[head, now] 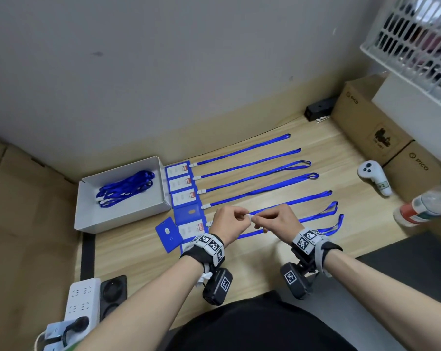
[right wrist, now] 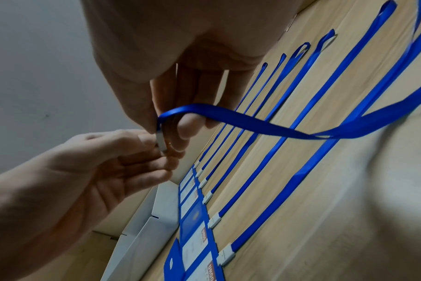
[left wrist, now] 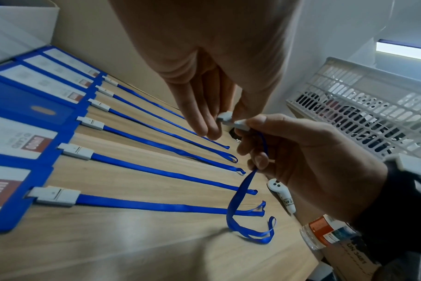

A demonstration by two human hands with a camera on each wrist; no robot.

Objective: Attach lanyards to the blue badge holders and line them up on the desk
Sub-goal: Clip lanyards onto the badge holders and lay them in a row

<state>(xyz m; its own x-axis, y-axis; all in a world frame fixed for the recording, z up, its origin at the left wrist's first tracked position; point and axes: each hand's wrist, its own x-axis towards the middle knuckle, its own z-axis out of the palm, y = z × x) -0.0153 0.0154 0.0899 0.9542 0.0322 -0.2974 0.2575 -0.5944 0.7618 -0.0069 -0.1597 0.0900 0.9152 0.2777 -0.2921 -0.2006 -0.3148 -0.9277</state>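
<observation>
Both hands meet above the desk middle, pinching the white clasp of a loose blue lanyard. My left hand nips the clasp's tip. My right hand grips the clasp body, and the strap hangs from it to the wood. Behind lies a row of blue badge holders with lanyards stretched to the right. One holder in the row lies blue side up. A loose blue badge holder lies tilted at the row's near-left end.
A white box left of the row holds a bundle of blue lanyards. Cardboard boxes, a white controller and a bottle stand on the right. A power strip lies near left, and a white basket sits at the upper right.
</observation>
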